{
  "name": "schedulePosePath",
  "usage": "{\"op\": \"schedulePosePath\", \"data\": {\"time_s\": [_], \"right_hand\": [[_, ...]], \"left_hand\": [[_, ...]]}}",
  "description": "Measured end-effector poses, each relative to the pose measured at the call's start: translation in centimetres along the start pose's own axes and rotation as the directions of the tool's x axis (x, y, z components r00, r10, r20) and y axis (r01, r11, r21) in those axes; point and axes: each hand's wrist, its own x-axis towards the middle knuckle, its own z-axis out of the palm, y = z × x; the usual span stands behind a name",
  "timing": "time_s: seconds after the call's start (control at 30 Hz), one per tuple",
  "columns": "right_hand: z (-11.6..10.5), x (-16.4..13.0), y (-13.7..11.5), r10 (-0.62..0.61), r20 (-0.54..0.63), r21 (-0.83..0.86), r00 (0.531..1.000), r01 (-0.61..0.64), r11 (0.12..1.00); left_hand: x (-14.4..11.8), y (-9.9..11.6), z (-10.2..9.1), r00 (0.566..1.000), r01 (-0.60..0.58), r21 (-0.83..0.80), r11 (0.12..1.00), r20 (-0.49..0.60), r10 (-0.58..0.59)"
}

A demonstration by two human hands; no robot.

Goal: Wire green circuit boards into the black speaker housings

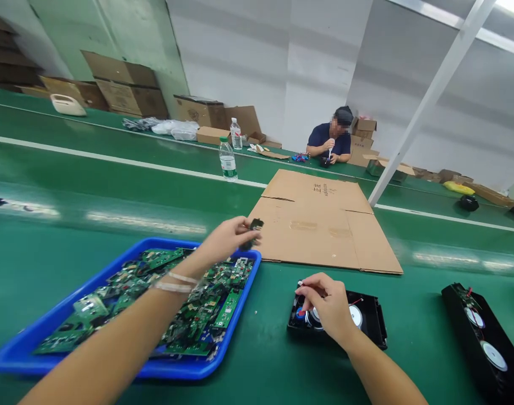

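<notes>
Faintly, black characters mark the flattened cardboard sheet (324,225), unreadable.

The left hand (225,239) pinches a small circuit board (253,229) above the far corner of a blue tray (28,343) heaped with green circuit boards (189,315). The right hand (328,306) rests on a black speaker housing (369,326) on the green counter (49,264). Flattened cardboard (324,225) lies just beyond; a second speaker housing (485,343) sits at right. Across the counter a seated person (330,140) works, with a water bottle (227,159) nearer

two bottles (228,160), two speaker housings (369,320) (perhaps more)
</notes>
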Motion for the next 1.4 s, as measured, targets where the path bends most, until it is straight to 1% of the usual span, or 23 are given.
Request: {"op": "schedulePosePath", "data": {"time_s": [0.07,0.1,0.13,0.2,0.23,0.3,0.37,0.5,0.57,0.6,0.63,0.67,0.77,0.8,0.83,0.9,1.0,1.07,1.13,1.23,1.3,1.4], "right_hand": [[-0.1,0.1,-0.1,-0.050,0.015,-0.093,0.999,0.051,0.994],[-0.2,0.1,-0.2,-0.092,0.014,-0.155,0.996,0.093,0.983],[-0.2,0.1,-0.4,-0.136,0.009,-0.214,0.991,0.134,0.968],[-0.1,-0.1,-0.8,-0.206,-0.001,-0.297,0.979,0.196,0.935],[0.0,-0.2,-0.9,-0.231,-0.007,-0.322,0.973,0.217,0.922],[0.1,-0.3,-1.0,-0.268,-0.010,-0.356,0.963,0.247,0.901],[0.2,-0.3,-0.8,-0.318,-0.003,-0.403,0.948,0.290,0.868],[0.4,-0.2,-0.4,-0.459,0.050,-0.526,0.887,0.414,0.743],[0.4,-0.2,-0.3,-0.502,0.078,-0.566,0.861,0.453,0.689],[0.5,-0.3,-0.3,-0.506,0.086,-0.574,0.858,0.458,0.679],[0.6,-0.4,-0.3,-0.497,0.086,-0.574,0.864,0.450,0.684],[0.7,-0.6,-0.3,-0.470,0.079,-0.566,0.879,0.427,0.705],[1.2,-1.3,-0.5,-0.304,0.083,-0.471,0.949,0.307,0.827],[1.3,-1.5,-0.5,-0.250,0.101,-0.433,0.963,0.269,0.860],[1.5,-1.7,-0.5,-0.210,0.122,-0.403,0.970,0.242,0.883],[1.6,-1.9,-0.5,-0.174,0.138,-0.379,0.975,0.214,0.900],[1.3,-1.7,-0.2,-0.166,0.084,-0.384,0.983,0.186,0.904],[0.9,-1.3,0.0,-0.172,0.042,-0.383,0.984,0.175,0.907],[0.5,-0.9,0.2,-0.207,0.006,-0.395,0.978,0.193,0.898],[0.0,-0.4,0.4,-0.325,-0.030,-0.461,0.945,0.275,0.844],[-0.2,-0.1,0.4,-0.407,-0.026,-0.534,0.913,0.332,0.778],[-0.5,0.1,0.5,-0.488,0.010,-0.635,0.873,0.382,0.671]], "left_hand": [[-3.0,2.2,2.5,0.997,-0.028,-0.153,0.988,0.069,0.038],[-4.4,3.1,3.6,0.994,0.006,-0.341,0.940,0.107,0.033],[-5.5,3.7,4.5,0.993,0.034,-0.459,0.888,0.119,0.024],[-7.0,4.5,5.9,0.990,0.088,-0.615,0.784,0.143,0.000],[-7.4,4.6,6.3,0.990,0.104,-0.643,0.759,0.142,-0.015],[-7.6,4.6,6.7,0.991,0.118,-0.658,0.744,0.129,-0.043],[-7.5,4.4,6.7,0.990,0.130,-0.652,0.747,0.129,-0.059],[-7.3,4.3,6.5,0.982,0.177,-0.668,0.723,0.168,-0.086],[-7.4,4.4,6.6,0.980,0.188,-0.688,0.701,0.179,-0.087],[-7.4,4.4,6.8,0.981,0.180,-0.699,0.692,0.175,-0.078],[-7.5,4.4,7.0,0.985,0.160,-0.709,0.687,0.156,-0.068],[-7.5,4.3,7.3,0.991,0.130,-0.718,0.683,0.125,-0.058],[-7.7,4.3,8.5,0.999,0.036,-0.741,0.670,0.002,-0.051],[-7.8,4.3,8.9,0.998,0.018,-0.752,0.659,-0.027,-0.058],[-7.9,4.3,9.3,0.996,0.006,-0.761,0.649,-0.050,-0.068],[-8.0,4.3,9.9,0.991,-0.024,-0.769,0.639,-0.103,-0.087],[-8.0,4.4,10.1,0.972,-0.128,-0.750,0.649,-0.226,-0.069],[-8.0,4.4,9.9,0.961,-0.174,-0.706,0.686,-0.274,-0.037],[-7.9,4.2,9.7,0.967,-0.159,-0.657,0.737,-0.253,-0.017],[-7.7,3.9,9.6,0.985,-0.089,-0.611,0.786,-0.170,-0.020],[-7.7,3.6,9.8,0.994,-0.032,-0.613,0.789,-0.104,-0.040],[-7.7,3.6,10.0,0.999,0.035,-0.632,0.774,0.009,-0.038]]}}
